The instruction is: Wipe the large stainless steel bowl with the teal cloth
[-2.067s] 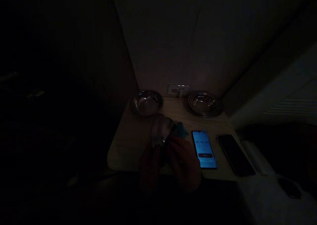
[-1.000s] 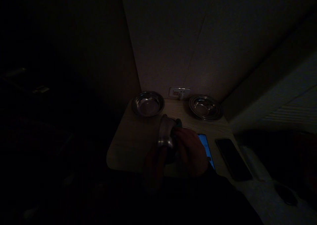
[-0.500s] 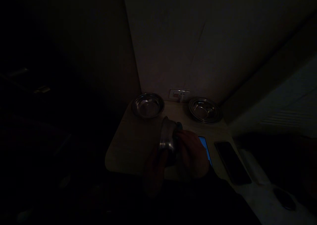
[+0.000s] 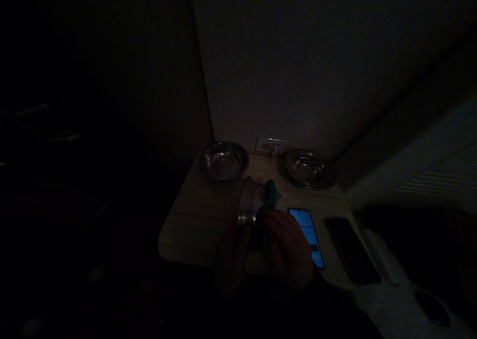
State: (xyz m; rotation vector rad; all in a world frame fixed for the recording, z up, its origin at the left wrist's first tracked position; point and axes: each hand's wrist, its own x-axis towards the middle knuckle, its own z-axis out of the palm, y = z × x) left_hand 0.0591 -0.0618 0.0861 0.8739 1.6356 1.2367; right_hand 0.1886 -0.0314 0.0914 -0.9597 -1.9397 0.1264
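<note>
You are getting a single view, from the camera riding on your head, which is looking forward and down over your left hand (image 4: pixel 231 257) and right hand (image 4: pixel 289 247). It is sitting close above them, so they are filling the lower middle of the frame. Beyond them it is taking in the small table (image 4: pixel 194 219) and facing the wall (image 4: pixel 283 70) behind. No second view is sharing this scene.

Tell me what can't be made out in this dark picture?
Head view only:
- Left hand: darkness hides its grip on the steel bowl.
- Blue cloth: mostly hidden behind the bowl and right hand.
- Lit phone: digits too small, near edge covered by the right hand.
- Room at left: too dark.
</note>
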